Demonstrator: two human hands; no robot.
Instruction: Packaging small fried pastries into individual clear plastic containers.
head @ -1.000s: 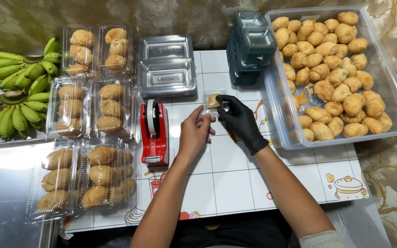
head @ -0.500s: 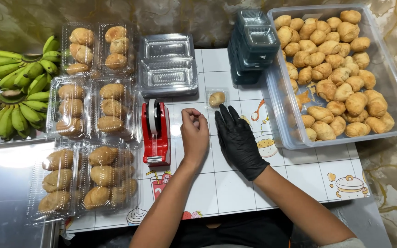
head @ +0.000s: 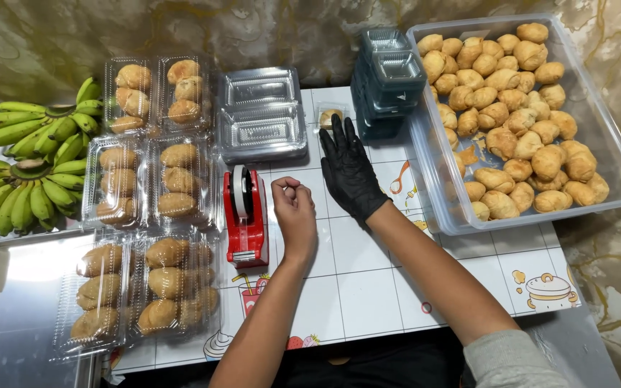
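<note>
My right hand [head: 348, 171], in a black glove, lies flat on the white tiled table [head: 368, 287] with its fingers spread. Its fingertips touch a small clear box [head: 329, 115] that holds one golden pastry, at the table's far edge. My bare left hand [head: 295, 210] rests beside it with fingers curled in, and I see nothing in it. It sits just right of a red tape dispenser [head: 244, 213].
A big clear tub of pastries [head: 616, 154] fills the right. A stack of small empty boxes [head: 388, 75] stands behind my right hand, with empty clamshells [head: 261, 111] to their left. Several packed clamshells [head: 149, 183] and green bananas [head: 26, 154] lie at the left.
My right hand let go of the small pastry box, then slid it away to the table's far edge. My left hand drew back and curled shut.
</note>
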